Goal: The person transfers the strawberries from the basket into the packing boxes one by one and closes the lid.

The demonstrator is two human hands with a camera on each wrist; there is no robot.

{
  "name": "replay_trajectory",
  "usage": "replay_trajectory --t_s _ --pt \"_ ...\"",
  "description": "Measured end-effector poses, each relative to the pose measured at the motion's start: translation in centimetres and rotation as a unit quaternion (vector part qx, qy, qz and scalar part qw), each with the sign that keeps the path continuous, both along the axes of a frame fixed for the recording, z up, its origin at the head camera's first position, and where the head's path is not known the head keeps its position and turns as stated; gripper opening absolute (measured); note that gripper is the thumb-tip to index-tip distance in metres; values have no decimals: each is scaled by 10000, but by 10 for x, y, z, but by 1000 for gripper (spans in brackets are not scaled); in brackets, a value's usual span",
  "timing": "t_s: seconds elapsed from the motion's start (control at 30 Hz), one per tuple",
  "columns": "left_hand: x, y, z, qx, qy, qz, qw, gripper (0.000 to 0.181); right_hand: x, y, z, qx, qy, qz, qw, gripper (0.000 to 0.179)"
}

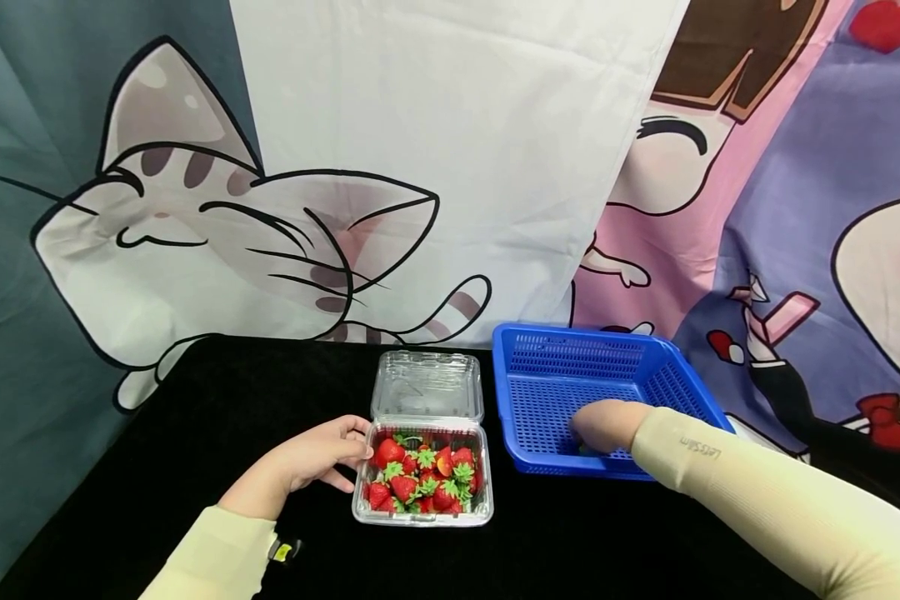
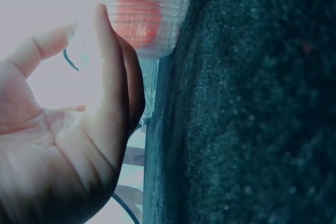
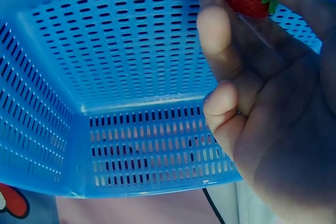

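Note:
A clear plastic clamshell box [image 1: 423, 518] sits on the black cloth with its lid [image 1: 427, 385] folded back. Several red strawberries [image 1: 403, 487] with green leaves fill it. My left hand [image 1: 318, 454] rests against the box's left side, fingers fairly straight; the left wrist view shows the fingertips by the clear wall. Over on the right, my right hand [image 1: 607, 423] reaches down inside a blue plastic basket [image 1: 521, 408]. In the right wrist view it holds a single strawberry [image 3: 249, 1] between thumb and fingers, partly cut off by the basket's rim.
Black cloth [image 1: 307, 533] covers the table. The basket stands right of the box, with a narrow gap between them. Behind the table hangs a printed curtain [image 1: 457, 167] with a cartoon cat.

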State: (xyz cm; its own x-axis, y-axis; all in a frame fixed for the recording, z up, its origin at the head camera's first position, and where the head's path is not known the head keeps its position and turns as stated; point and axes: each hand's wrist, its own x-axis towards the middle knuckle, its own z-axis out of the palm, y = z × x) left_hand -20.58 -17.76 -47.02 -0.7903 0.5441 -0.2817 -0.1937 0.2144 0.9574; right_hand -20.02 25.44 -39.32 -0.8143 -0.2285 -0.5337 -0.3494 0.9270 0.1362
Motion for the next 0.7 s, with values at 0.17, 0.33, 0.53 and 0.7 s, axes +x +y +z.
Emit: replay_trajectory --t_s 0.17,0.33,0.53,0.7 --pt "0 0 0 18 14 -26 10000 45 -2 2 7 -225 -95 96 9997 12" --pt "2 0 2 34 20 -32 10000 44 -5 2 20 -527 -137 139 9984 12" --pt "4 0 4 36 38 -52 10000 45 -8 5 38 -1014 -146 100 9947 15" --pt "5 0 5 58 69 -78 9999 45 -8 7 55 -1221 252 -3 9922 21"
